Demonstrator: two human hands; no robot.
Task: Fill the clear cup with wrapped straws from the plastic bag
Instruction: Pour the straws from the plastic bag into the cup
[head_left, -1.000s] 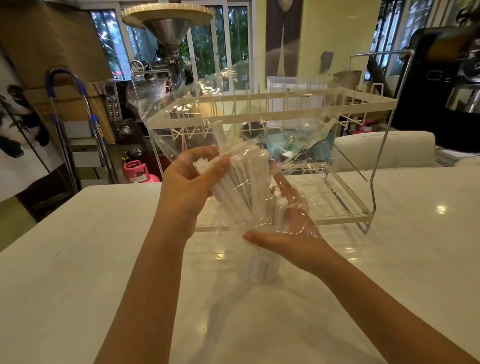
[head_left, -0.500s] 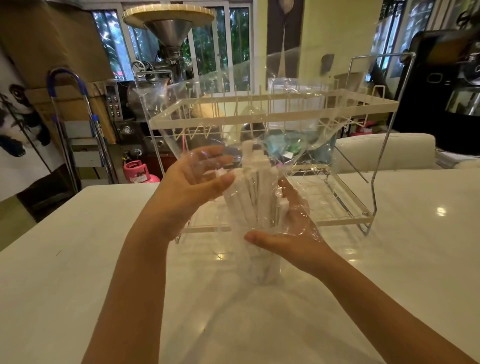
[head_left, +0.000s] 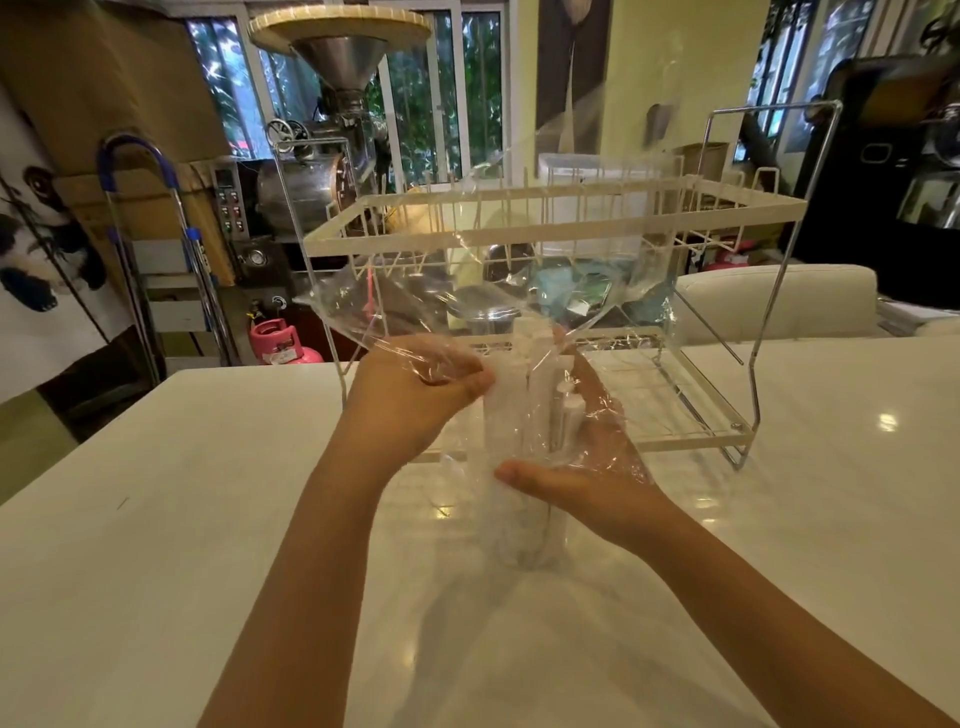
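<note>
A bundle of white wrapped straws (head_left: 524, 410) stands upright between my hands, its lower ends inside the clear cup (head_left: 522, 540) on the white table (head_left: 156, 519). The clear plastic bag (head_left: 467, 270) is still draped over the straws' tops and flares upward. My left hand (head_left: 410, 395) pinches the bag and the straws from the left. On the right, my right hand (head_left: 587, 457) cups the bundle through the film, thumb at the cup's rim.
A cream wire dish rack (head_left: 561, 218) stands on the table just behind my hands. A pink gas canister (head_left: 283, 345), a step ladder (head_left: 156, 260) and a metal roasting machine (head_left: 332, 104) are beyond the table's far edge.
The straw bundle has gone from tilted to upright and dropped lower into the cup. My left hand has closed from open fingers onto the bag and straws, moving down.
</note>
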